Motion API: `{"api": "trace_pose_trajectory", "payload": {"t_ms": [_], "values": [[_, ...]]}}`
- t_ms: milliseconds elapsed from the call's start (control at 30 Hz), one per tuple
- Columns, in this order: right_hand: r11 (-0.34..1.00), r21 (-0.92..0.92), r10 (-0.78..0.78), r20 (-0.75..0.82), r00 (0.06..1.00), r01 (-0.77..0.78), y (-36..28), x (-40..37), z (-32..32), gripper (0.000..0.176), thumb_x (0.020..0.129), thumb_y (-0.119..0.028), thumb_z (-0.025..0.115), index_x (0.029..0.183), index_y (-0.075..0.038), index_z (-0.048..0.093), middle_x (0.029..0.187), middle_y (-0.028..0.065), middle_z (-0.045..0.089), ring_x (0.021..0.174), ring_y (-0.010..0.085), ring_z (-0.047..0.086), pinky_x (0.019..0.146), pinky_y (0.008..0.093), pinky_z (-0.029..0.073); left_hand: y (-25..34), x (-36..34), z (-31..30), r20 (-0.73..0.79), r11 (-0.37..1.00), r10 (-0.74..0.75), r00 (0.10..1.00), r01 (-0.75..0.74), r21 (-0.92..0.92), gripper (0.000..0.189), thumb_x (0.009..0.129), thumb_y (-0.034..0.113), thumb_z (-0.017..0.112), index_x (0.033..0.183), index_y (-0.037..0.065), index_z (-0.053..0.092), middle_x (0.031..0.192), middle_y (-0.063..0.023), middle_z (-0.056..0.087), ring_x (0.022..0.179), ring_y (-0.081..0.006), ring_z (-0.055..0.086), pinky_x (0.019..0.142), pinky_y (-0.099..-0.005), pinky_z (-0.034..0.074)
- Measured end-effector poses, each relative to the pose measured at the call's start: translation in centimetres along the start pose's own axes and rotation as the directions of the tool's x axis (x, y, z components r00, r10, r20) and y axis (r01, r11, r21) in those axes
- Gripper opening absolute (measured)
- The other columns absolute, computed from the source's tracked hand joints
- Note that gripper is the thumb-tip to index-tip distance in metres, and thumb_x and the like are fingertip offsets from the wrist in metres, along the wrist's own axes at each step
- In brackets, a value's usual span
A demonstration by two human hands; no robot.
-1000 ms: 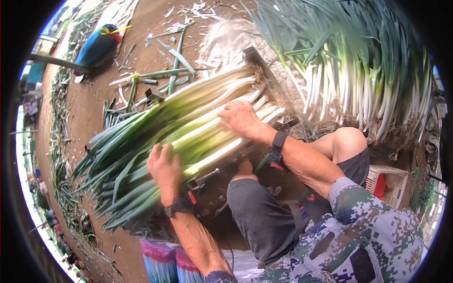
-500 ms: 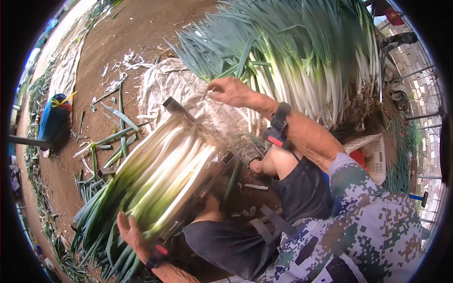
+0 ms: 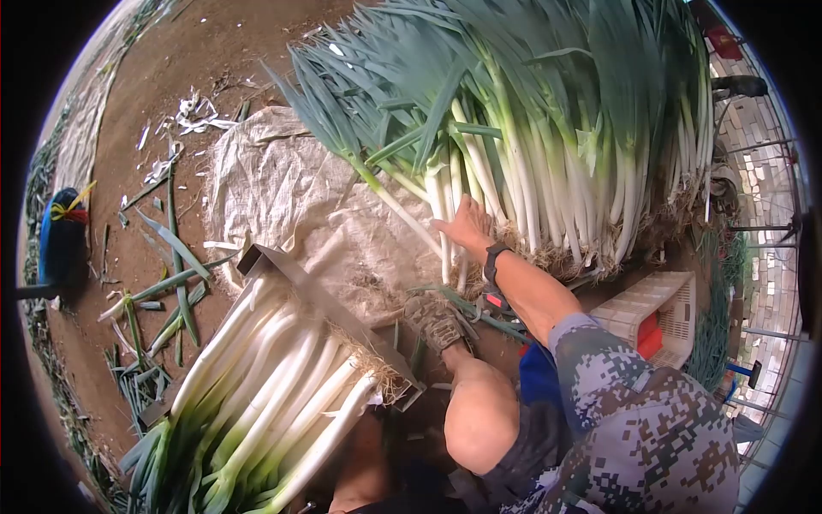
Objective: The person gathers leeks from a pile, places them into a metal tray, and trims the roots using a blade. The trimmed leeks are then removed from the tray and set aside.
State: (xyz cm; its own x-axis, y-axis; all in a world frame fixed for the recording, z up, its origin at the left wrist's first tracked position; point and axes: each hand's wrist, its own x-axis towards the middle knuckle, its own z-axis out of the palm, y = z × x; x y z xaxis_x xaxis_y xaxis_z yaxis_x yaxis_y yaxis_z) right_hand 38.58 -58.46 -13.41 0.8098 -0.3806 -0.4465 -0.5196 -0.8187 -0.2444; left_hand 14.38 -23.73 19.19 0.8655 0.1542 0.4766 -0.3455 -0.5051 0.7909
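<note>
My right hand [image 3: 467, 226] is against the white stalks of the green onions [image 3: 535, 184] at the left end of a big pile. Its thumb points left, apart from the other fingers, which lie over the stalks. The pile has dark green leaves at the top and roots at the bottom. A second batch of green onions [image 3: 265, 368] lies on a metal rack [image 3: 300, 287] at lower left, roots against the rack's upper bar and leaves hanging down to the left. My left hand is out of view.
A pale woven sheet [image 3: 274, 184] covers soil between rack and pile. Leaf scraps [image 3: 175, 257] are scattered at left, near a blue bundle [image 3: 64, 236]. A white crate [image 3: 655, 313] stands at right. My shoe [image 3: 434, 323] is beside the rack.
My right hand has moved from above the sheet to the stalks of the pile. My left hand has left the rack's leaves and gone out of view. The view has shifted.
</note>
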Motion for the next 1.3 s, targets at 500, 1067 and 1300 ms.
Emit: {"api": "trace_pose_trajectory", "payload": {"t_ms": [500, 1067, 1300], "values": [[0.992, -0.042, 0.116, -0.122, 0.986, -0.122, 0.3, 1.8, 3.0, 0.105, 0.074, -0.026, 0.079, 0.152, -0.001, 0.014, 0.140, 0.0303, 0.044, 0.125, 0.0443, 0.053, 0.107, 0.0558, 0.036, -1.0, 0.9, 2.1, 0.236, 0.943, -0.304, 0.923, 0.255, 0.215, 0.019, 0.083, -0.013, 0.072, 0.100, -0.006, 0.067, 0.085, -0.0209, 0.068, 0.076, -0.0331, 0.066, 0.069, -0.0378, 0.055], [0.993, 0.114, -0.037, 0.027, 0.999, 0.034, 6.0, -13.0, -4.0, 0.091, 0.072, -0.026, 0.079, 0.144, 0.003, 0.031, 0.121, 0.0264, 0.062, 0.105, 0.0367, 0.066, 0.089, 0.0422, 0.054, -0.2, -4.8, 2.4, 0.115, 0.959, -0.247, 0.962, 0.225, 0.172, 0.020, 0.082, -0.003, 0.071, 0.100, 0.004, 0.067, 0.085, -0.0157, 0.067, 0.074, -0.0336, 0.066, 0.067, -0.0404, 0.053], [0.729, 0.671, -0.369, 0.216, 0.904, 0.137, 9.3, -22.9, -10.0, 0.062, 0.073, -0.009, 0.073, 0.129, 0.004, 0.050, 0.094, 0.0074, 0.059, 0.083, 0.0180, 0.058, 0.073, 0.0324, 0.051, -0.6, -6.1, 2.9, 0.092, 0.973, -0.150, 0.984, 0.130, 0.192, 0.020, 0.084, -0.001, 0.070, 0.101, 0.006, 0.066, 0.085, -0.0139, 0.065, 0.076, -0.0338, 0.066, 0.068, -0.0404, 0.053]]}}
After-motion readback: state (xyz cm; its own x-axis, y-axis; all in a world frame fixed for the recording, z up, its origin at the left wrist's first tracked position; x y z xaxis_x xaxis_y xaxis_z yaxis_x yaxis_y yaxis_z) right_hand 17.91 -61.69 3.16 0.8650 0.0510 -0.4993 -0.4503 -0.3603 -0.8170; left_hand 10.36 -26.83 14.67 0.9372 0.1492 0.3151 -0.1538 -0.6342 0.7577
